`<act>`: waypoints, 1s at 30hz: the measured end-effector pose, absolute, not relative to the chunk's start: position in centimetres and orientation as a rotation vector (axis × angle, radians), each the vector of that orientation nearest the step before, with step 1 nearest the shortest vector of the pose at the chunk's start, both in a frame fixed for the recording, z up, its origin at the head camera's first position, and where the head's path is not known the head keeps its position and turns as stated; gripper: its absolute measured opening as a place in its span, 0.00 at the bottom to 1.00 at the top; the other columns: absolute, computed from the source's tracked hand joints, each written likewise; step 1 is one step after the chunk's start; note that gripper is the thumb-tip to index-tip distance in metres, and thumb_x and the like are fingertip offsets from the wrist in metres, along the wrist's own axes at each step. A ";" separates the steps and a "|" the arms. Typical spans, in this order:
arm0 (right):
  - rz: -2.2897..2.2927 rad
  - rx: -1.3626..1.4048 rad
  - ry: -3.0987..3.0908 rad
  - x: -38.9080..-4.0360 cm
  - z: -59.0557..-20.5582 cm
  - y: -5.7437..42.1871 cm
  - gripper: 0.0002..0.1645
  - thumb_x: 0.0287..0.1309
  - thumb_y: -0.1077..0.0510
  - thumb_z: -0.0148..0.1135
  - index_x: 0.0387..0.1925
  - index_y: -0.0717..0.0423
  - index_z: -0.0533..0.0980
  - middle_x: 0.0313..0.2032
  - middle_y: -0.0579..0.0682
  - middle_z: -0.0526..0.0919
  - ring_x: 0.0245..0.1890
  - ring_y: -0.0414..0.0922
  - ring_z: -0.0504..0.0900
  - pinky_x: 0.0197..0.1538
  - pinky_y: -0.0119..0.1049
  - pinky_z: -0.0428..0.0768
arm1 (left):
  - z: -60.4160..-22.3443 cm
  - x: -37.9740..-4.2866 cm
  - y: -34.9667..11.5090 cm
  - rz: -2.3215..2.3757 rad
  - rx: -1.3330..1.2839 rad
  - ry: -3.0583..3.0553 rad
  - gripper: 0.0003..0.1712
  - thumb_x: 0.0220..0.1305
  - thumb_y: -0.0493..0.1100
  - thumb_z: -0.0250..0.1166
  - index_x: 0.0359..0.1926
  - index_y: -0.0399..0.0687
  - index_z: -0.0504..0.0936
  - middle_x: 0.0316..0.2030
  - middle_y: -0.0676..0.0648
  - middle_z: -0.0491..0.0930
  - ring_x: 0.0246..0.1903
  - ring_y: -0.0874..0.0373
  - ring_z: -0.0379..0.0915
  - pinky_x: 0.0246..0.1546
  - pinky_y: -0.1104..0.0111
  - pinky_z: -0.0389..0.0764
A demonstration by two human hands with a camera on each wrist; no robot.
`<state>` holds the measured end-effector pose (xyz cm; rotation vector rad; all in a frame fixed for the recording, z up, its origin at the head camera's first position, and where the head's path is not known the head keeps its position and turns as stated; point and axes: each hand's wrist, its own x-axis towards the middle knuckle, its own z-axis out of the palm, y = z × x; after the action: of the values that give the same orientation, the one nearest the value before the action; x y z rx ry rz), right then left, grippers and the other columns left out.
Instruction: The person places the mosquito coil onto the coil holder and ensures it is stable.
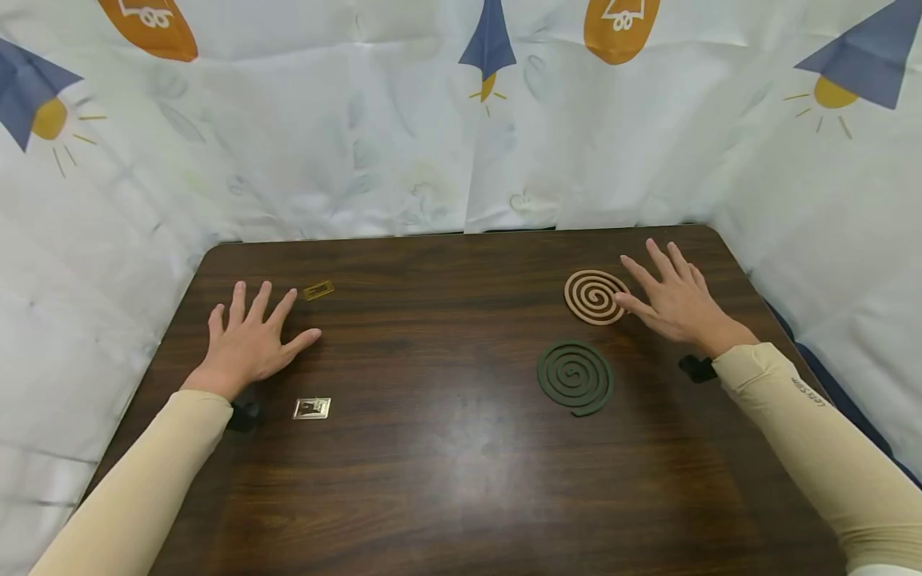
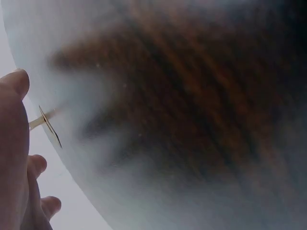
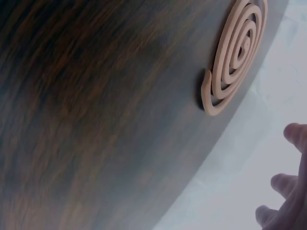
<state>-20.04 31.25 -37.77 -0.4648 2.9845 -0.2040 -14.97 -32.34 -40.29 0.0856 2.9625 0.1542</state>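
Observation:
My left hand (image 1: 245, 346) hovers over the left side of the table with its fingers spread, holding nothing. Just beyond its index fingertip lies a small gold metal coil stand (image 1: 318, 290), seen edge-on in the left wrist view. A silver one (image 1: 312, 409) lies nearer, below the left thumb. On the right, my right hand (image 1: 684, 308) is spread too and grips nothing. Its thumb overlaps the edge of a tan mosquito coil (image 1: 592, 297) in the head view. In the right wrist view that coil lies flat, apart from the fingers. A dark green mosquito coil (image 1: 574, 376) lies closer to me.
The dark wood-grain table (image 1: 446, 336) has rounded far corners and a glossy top. White printed fabric (image 1: 403, 136) hangs behind it and along both sides. Dark wrist cameras (image 1: 697, 369) sit under both cuffs.

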 end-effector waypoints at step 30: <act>-0.749 -0.408 2.815 -21.4 -39.5 30.1 0.44 0.80 0.34 0.39 0.84 0.50 0.44 0.80 0.69 0.45 0.77 0.74 0.52 0.71 0.76 0.55 | -41.1 -16.4 -32.4 0.124 0.162 2.866 0.56 0.69 0.82 0.42 0.85 0.56 0.42 0.81 0.28 0.38 0.79 0.21 0.26 0.66 0.24 0.45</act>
<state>-21.44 30.10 -39.55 -0.4085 2.8151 -0.7489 -16.39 -32.42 -41.11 0.1617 2.8662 0.1237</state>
